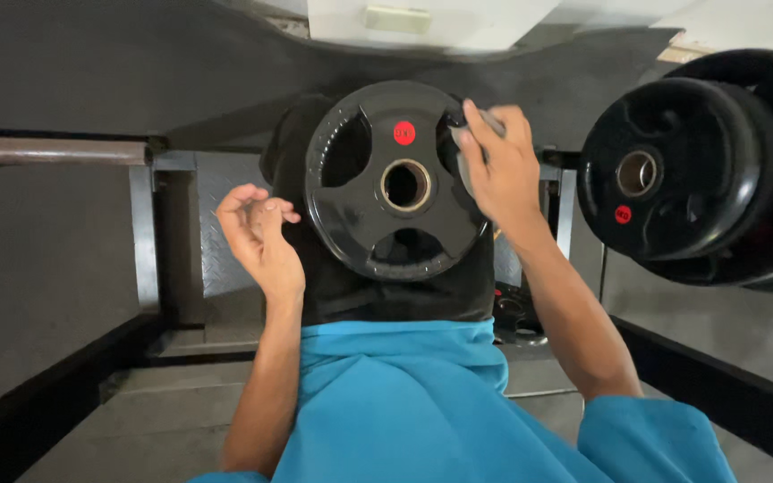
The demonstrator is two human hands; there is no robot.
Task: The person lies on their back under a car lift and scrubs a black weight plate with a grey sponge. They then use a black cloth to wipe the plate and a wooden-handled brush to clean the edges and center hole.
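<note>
- Blue shirt fills the bottom of the view.
- Left hand beside the plate's left edge, fingers loosely curled, holding nothing.
- Right hand grips the weight plate at its right rim, possibly over a grey cloth.
- Stack of plates on the right, well apart.

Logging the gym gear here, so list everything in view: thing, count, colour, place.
weight plate: one, black with a red dot, centre, upright
grey cloth: one, against that plate's right edge
stacked plates: several, black, right side
metal bar: one, brownish, far left
steel frame: grey, behind the centre plate
blue shirt: bottom centre
left hand: open, beside the plate, not touching
right hand: pressing the cloth on the plate
</note>
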